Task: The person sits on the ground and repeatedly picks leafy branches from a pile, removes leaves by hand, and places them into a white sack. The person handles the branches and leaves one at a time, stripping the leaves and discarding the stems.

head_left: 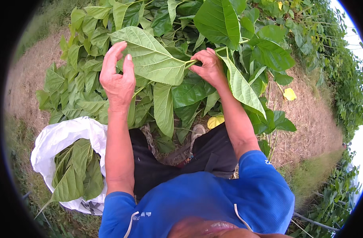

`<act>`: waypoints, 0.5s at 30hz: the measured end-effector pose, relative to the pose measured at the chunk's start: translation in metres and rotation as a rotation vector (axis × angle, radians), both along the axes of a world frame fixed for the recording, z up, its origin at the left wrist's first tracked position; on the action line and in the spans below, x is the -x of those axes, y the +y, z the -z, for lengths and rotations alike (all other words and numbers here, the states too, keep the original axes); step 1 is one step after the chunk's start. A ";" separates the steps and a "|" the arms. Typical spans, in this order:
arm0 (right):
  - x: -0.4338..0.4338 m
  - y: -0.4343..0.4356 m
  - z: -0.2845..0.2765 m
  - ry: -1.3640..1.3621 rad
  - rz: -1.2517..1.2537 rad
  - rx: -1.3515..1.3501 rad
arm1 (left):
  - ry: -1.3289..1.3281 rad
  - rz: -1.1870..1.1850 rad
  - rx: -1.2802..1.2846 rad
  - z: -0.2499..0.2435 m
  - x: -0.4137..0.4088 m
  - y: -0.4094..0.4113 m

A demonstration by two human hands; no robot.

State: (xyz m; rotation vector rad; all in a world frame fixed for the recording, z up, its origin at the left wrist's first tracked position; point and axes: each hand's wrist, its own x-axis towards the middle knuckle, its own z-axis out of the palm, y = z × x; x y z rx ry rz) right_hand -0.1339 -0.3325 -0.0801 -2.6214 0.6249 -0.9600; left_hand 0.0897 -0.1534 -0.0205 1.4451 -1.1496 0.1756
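My right hand (209, 66) pinches a green stem (192, 63) of a leafy branch, which looks like mulberry. From that stem a broad pale-green leaf (151, 56) stretches left, its veined underside up. My left hand (117, 74) is by the tip of this leaf, thumb and fingers apart; whether it touches the leaf I cannot tell. Another leaf (242, 83) hangs beside my right wrist, and a darker glossy leaf (219, 22) stands above it. Beneath both hands spreads a thick heap of cut leafy branches (89, 77).
A white woven sack (40, 154), mouth open, holds several picked leaves (73, 175) at my left. My shoes (198, 131) are at the heap's near edge. Dry straw (315, 119) covers the ground on the right, with growing bushes (348, 98) beyond. Yellow leaves (289, 94) lie about.
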 end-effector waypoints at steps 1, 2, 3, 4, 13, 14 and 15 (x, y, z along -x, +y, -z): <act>0.003 0.006 -0.006 -0.013 0.069 0.006 | 0.004 -0.031 0.013 -0.001 -0.005 0.008; 0.007 0.008 -0.008 -0.055 0.076 -0.001 | -0.056 -0.030 0.064 0.006 -0.013 0.008; 0.010 0.009 -0.007 -0.100 0.080 -0.015 | -0.015 -0.059 0.020 0.007 -0.013 0.009; 0.013 0.011 -0.008 -0.159 0.086 -0.085 | 0.026 -0.087 -0.024 0.007 -0.012 0.009; 0.036 0.005 -0.010 -0.159 0.227 -0.019 | -0.094 0.406 -0.708 0.008 0.018 0.013; 0.035 0.004 -0.008 -0.179 0.231 -0.027 | -0.094 0.409 -0.718 0.009 0.024 0.011; 0.032 0.004 -0.007 -0.201 0.233 -0.037 | -0.094 0.410 -0.730 0.011 0.030 0.010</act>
